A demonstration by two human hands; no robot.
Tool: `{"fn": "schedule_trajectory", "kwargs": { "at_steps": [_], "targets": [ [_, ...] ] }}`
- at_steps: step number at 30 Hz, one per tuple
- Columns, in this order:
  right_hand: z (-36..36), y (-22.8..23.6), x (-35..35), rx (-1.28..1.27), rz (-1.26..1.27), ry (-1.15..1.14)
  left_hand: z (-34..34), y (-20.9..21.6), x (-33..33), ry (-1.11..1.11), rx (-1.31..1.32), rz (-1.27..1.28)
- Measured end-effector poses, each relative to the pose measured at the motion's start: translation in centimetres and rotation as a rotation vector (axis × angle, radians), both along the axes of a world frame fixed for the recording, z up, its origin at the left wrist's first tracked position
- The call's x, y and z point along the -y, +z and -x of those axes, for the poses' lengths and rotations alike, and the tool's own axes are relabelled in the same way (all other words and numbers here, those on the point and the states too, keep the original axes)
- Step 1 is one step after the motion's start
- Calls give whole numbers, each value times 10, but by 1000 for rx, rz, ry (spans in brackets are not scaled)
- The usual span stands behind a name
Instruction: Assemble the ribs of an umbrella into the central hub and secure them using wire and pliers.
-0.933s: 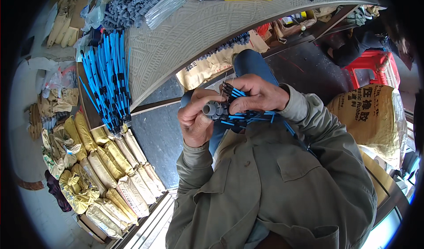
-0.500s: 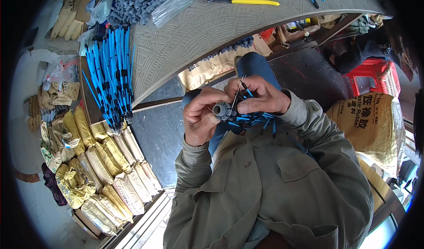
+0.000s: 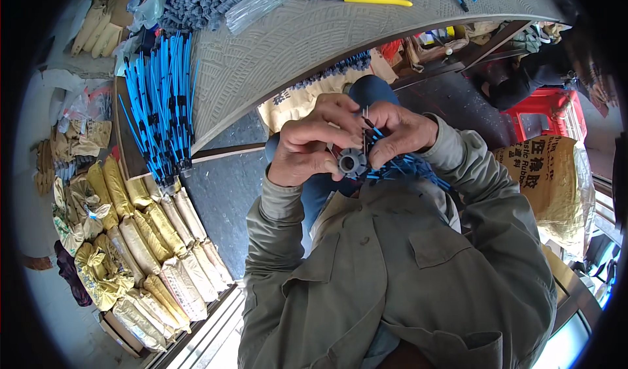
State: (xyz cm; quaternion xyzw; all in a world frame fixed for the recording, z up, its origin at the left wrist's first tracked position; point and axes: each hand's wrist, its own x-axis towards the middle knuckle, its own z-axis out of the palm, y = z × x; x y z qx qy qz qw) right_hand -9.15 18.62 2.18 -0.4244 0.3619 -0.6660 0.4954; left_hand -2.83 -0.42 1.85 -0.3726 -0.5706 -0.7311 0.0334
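My left hand point(image 3: 306, 145) is closed on a grey slotted plastic hub point(image 3: 345, 167), a short round piece with a hole through its middle. Its thumb presses the hub's side, while the fingers pinch near a few thin pale rods standing up beside it. Closed round a bundle of thin blue rods point(image 3: 407, 166) with black parts is my right hand point(image 3: 404, 132), its thumb pointing at the hub. The rods fan out below that hand over my lap. Where the rods meet the hub is partly hidden by my fingers.
Yellow-handled cutters point(image 3: 376, 0) lie on the table point(image 3: 255, 61), near a heap of grey plastic pieces point(image 3: 203, 6) and a clear bag point(image 3: 257, 8). More blue rods point(image 3: 163, 101) hang over its left edge. Filled sacks point(image 3: 147, 238) stand left, and a red stool point(image 3: 546, 110) right, beside another person.
My left hand and the hub have moved right, and the hub's slotted face now shows more. The left fingers have lifted and reach over toward the rods by the right hand.
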Motion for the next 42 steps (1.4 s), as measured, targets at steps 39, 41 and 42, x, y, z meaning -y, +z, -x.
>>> {"fn": "schedule_trajectory", "kwargs": {
  "at_steps": [39,41,42],
  "targets": [
    [-65,-11,33,-703,134,-1306,-61,27,-47,692,372,-20],
    [-63,-7,36,-645,94,-1189,-62,29,-37,721,429,13],
    [-61,-8,38,-621,75,-1134,-61,31,-33,742,466,10]
  ]
}}
